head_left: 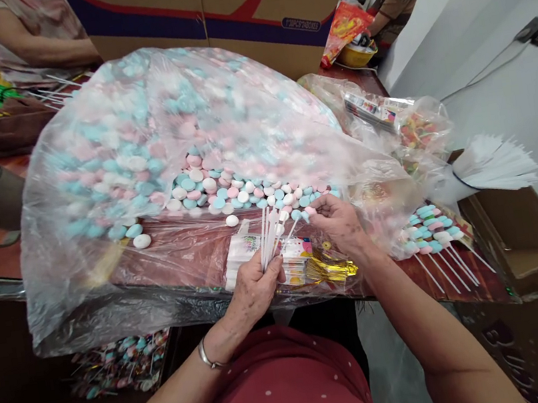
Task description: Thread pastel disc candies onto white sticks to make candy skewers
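My left hand [256, 285] is closed around a bundle of thin white sticks [266, 242] that point upward. One stick slants to the right, towards a few small candies near its tip. At that tip, my right hand [338, 223] pinches a pink candy [310, 211] beside a blue one [296, 214]. Whether the pink candy is on the stick is too small to tell. Loose pink, blue and white candies [232, 193] lie just beyond my hands, spilling from a large clear plastic bag [108, 111]. Under my hands are printed wrappers [243, 249] and gold twist ties [334, 267].
Finished candy sticks [432, 227] lie at the right edge of the table, near a bundle of white sticks [496, 164]. A large cardboard box [220, 7] stands behind the bag. Two other people are at the back. A box of candy sticks [121, 365] is low on the left.
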Tool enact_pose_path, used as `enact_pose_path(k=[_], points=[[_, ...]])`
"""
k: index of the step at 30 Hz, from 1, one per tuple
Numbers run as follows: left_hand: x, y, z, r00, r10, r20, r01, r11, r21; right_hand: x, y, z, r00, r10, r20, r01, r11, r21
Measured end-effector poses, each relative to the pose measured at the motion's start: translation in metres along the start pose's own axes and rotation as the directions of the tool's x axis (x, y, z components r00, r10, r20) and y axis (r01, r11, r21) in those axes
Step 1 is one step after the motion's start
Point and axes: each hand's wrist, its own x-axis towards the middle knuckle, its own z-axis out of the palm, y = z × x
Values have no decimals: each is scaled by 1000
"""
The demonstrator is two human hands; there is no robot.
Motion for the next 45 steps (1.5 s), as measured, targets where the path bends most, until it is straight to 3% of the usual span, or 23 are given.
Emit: enact_pose_path(k=[3, 7, 18, 28, 37, 45], points=[[0, 8, 0, 1000, 14, 25, -15, 999, 48, 2, -9, -7, 986, 158, 60, -169, 906, 389], [1, 16, 0, 999, 31, 35, -34, 994, 99, 1, -18, -7, 972, 198, 126, -235, 820, 522], [2, 14, 0, 999, 40, 32, -44, 989, 139, -4, -16, 2, 959, 204, 196, -281, 772, 571], [1, 10, 0, 999, 40, 10, -41, 993, 110, -4, -18, 4, 966, 209, 152, -259, 790, 556], [1, 10, -1, 998, 53, 25, -55, 993, 102, -9, -24, 6, 974, 138, 180, -215, 814, 539], [0, 13, 0, 998, 56, 29, -59, 993, 102, -11, -17, 9, 958, 130, 254, -248, 820, 515]])
